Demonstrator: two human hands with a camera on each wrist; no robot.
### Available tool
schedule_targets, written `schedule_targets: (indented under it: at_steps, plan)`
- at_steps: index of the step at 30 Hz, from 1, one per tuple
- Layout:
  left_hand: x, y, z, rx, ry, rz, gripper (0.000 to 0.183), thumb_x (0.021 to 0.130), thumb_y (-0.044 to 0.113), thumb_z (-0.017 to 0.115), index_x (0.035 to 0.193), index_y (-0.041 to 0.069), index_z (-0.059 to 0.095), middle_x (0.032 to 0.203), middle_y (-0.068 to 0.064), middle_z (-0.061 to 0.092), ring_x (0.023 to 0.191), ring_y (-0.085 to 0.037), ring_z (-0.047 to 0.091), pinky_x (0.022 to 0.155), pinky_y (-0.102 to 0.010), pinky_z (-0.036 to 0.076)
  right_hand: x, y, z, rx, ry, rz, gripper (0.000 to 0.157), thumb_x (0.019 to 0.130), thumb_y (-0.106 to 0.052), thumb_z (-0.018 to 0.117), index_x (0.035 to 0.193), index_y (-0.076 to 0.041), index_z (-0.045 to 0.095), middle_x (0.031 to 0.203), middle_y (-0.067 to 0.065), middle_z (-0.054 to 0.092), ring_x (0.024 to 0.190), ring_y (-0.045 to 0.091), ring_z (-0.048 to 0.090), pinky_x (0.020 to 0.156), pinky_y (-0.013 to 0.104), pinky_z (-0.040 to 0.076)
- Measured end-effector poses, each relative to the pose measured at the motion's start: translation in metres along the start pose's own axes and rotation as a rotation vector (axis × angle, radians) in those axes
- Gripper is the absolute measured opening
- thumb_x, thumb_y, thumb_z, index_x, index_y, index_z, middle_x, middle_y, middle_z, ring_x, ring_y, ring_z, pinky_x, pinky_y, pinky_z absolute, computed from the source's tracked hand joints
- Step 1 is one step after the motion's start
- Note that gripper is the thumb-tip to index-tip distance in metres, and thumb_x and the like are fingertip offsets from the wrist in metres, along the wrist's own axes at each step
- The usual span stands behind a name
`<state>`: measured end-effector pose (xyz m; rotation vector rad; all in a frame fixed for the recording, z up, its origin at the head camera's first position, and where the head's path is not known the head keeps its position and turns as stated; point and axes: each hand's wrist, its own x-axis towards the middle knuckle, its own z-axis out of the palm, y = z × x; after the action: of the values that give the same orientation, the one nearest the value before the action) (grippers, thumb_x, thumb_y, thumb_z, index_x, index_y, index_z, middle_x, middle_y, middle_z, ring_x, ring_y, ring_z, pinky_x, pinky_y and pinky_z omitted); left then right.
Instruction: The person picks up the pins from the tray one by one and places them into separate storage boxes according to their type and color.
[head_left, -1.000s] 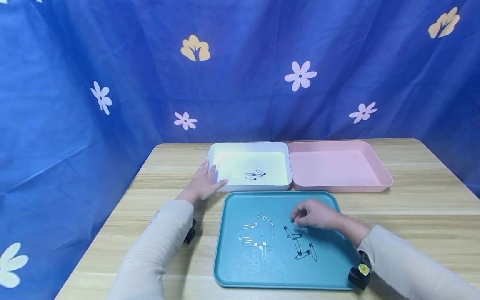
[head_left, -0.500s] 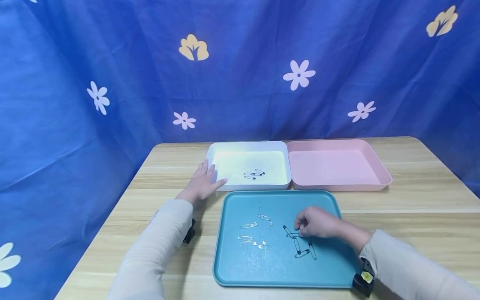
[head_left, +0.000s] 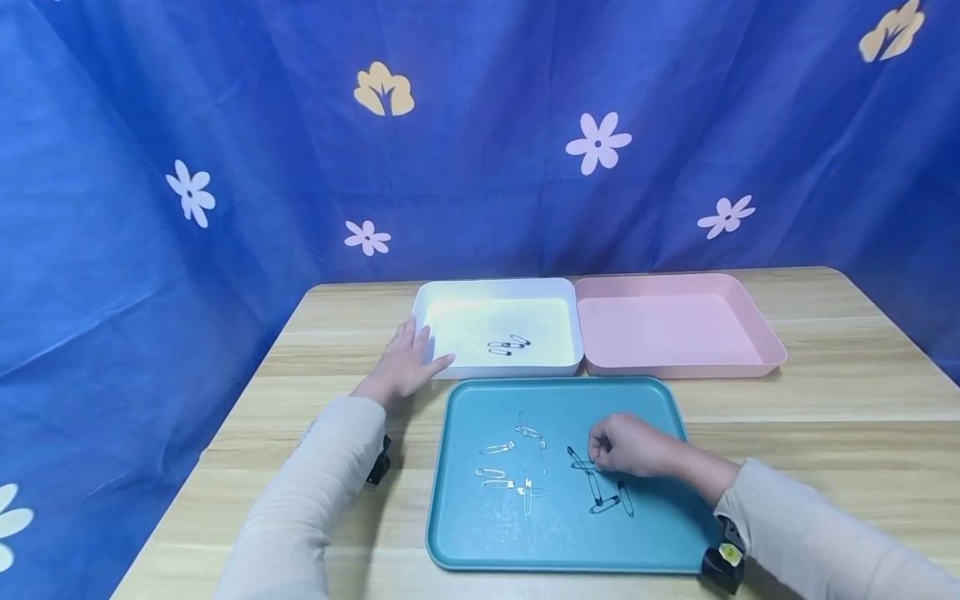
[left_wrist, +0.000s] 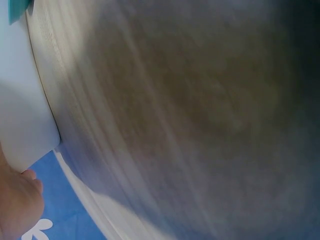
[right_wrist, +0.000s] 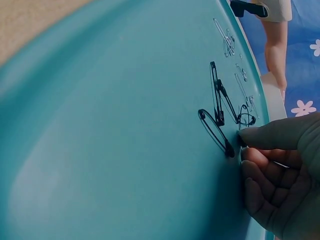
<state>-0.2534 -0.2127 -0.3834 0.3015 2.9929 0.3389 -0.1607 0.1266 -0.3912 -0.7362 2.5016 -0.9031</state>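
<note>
On the teal tray, my right hand has thumb and fingertips together at the end of a black safety pin. In the right wrist view the thumb presses against that pin's dark end, and the other fingers curl beneath. Several more black safety pins lie just in front of this hand, some overlapping. Silver safety pins are spread over the tray's left half. My left hand rests with spread fingers against the left side of the white box, holding nothing.
Inside the white box lie several black safety pins. A pink box stands against its right side, and both sit right behind the tray on the wooden table. A blue flowered curtain hangs behind.
My right hand has come slightly right and toward me, down onto the end of a black safety pin, and its fingertips have closed there. The left hand stays at the white box.
</note>
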Motion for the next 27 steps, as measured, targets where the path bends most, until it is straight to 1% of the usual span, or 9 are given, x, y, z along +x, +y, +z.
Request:
schedule_targets:
  at_steps: [7, 13, 24, 27]
  plan:
    - [0.0000, -0.0002, -0.0005, -0.002, 0.002, -0.002, 0.088, 0.081, 0.066, 0.024, 0.137, 0.000, 0.010, 0.140, -0.020, -0.010, 0.127, -0.036, -0.005, 0.101, -0.048, 0.005, 0.0001, 0.0019, -0.0002, 0.002, 0.014, -0.022, 0.017, 0.075, 0.001, 0.055, 0.064, -0.011, 0.055, 0.060, -0.005, 0.050, 0.060, 0.011, 0.047, 0.051, 0.023, 0.040]
    - [0.0012, -0.0014, 0.0009, 0.000, 0.001, -0.003, 0.089, 0.080, 0.067, 0.023, 0.137, 0.000, 0.010, 0.140, -0.021, -0.011, 0.127, -0.037, -0.006, 0.101, -0.049, 0.004, 0.0001, 0.0029, -0.0015, 0.016, 0.019, -0.030, 0.016, 0.075, 0.001, 0.055, 0.065, -0.011, 0.056, 0.061, -0.005, 0.050, 0.061, 0.011, 0.047, 0.053, 0.024, 0.041]
    - [-0.0006, 0.0006, -0.0009, 0.004, 0.000, -0.003, 0.088, 0.081, 0.066, 0.024, 0.137, 0.000, 0.010, 0.140, -0.021, -0.010, 0.127, -0.037, -0.005, 0.101, -0.048, 0.004, 0.0045, 0.0024, -0.0048, 0.048, 0.038, -0.032, 0.012, 0.078, -0.002, 0.055, 0.070, -0.010, 0.055, 0.064, -0.004, 0.050, 0.062, 0.012, 0.047, 0.053, 0.024, 0.042]
    - [-0.0012, 0.0012, -0.0009, 0.001, -0.001, -0.005, 0.088, 0.080, 0.067, 0.024, 0.137, 0.000, 0.011, 0.140, -0.021, -0.010, 0.127, -0.036, -0.005, 0.101, -0.048, 0.005, 0.0067, 0.0034, -0.0043, 0.073, 0.048, -0.031, 0.010, 0.079, -0.004, 0.055, 0.072, -0.010, 0.054, 0.066, -0.003, 0.051, 0.062, 0.013, 0.047, 0.053, 0.025, 0.043]
